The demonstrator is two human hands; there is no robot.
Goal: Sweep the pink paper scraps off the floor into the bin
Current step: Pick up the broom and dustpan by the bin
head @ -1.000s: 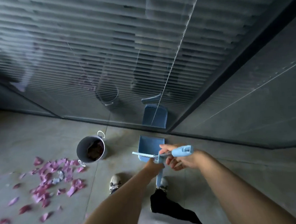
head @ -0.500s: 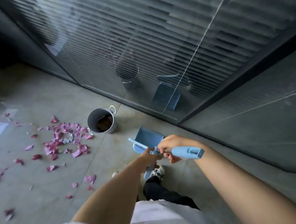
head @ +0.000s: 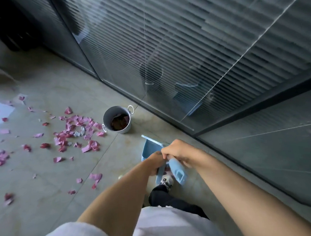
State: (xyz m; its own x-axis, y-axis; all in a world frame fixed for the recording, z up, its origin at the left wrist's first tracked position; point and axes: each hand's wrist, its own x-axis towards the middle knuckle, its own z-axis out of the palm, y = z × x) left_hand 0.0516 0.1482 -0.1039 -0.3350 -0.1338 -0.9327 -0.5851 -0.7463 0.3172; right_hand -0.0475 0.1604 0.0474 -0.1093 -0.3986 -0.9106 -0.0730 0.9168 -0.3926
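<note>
The left hand (head: pixel 156 159) and the right hand (head: pixel 181 151) meet in the middle of the view, above the floor (head: pixel 46 199); the left hand's fingers are curled round the handle of the blue dustpan (head: pixel 150 148), whose scoop shows just beyond the knuckles; the right hand's fingers are clamped on the blue brush handle (head: pixel 177 171), which slants down and toward the near right; the two hands touch where the handles come together. The pink paper scraps (head: pixel 74 131) lie scattered over the floor to the left, thickest just left of the bin (head: pixel 117 119), with loose pieces trailing to the far left and a few nearer, left of the left forearm. The bin, a small grey metal pail with two ring handles, stands upright on the floor near the glass wall (head: pixel 183 51), with dark contents inside; it sits beyond and left of the dustpan, apart from it. Behind the glass hang slatted blinds; the pail and dustpan are reflected in it. A shoe (head: pixel 166 180) shows below the hands.
</note>
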